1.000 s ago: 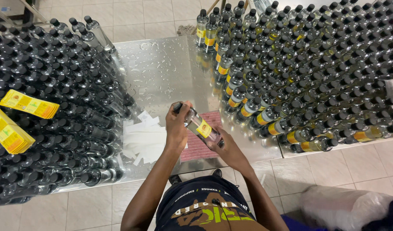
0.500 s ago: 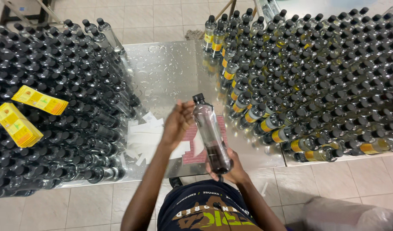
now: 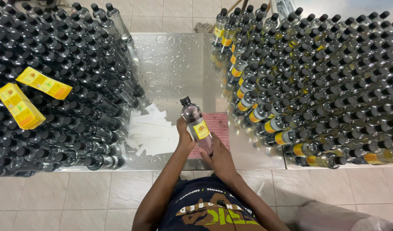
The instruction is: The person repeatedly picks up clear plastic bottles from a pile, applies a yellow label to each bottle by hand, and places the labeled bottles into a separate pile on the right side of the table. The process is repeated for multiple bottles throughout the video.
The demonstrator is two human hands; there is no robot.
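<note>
Bottle (image 3: pixel 197 125) labelling is the step we are judging to be in hand: we are holding a clear plastic bottle with a black screw cap, tilted with the cap pointing away from us, above the near edge of the tabletop (image 3: pixel 179 64). Our left hand (image 3: pixel 184 137) is wrapping around its side, fingers closed on the body, and our right hand (image 3: pixel 220 157) is cupping and gripping its base from below. A yellow label (image 3: pixel 201 129) is sitting on the bottle's curved wall, facing up; whether its edges are lying fully flat, we cannot tell. In our judgement the next move is calling for smoothing that label down around the curve without creases, which means keeping the slick round body from rolling in the grip.

Just under the bottle, a reddish ribbed mat (image 3: pixel 218 128) is lying on the tabletop, and beside it to the left a loose heap of white paper backing strips (image 3: pixel 151 132) is spreading out. The tabletop is looking like shiny sheet metal, beaded with water drops. To the left, plain unlabelled bottles (image 3: pixel 68 90) are crowding together, with two stacks of yellow labels (image 3: pixel 31 96) resting on their caps. To the right, labelled bottles (image 3: pixel 316 81) are standing in dense rows, yellow bands showing along the near edge.
</note>
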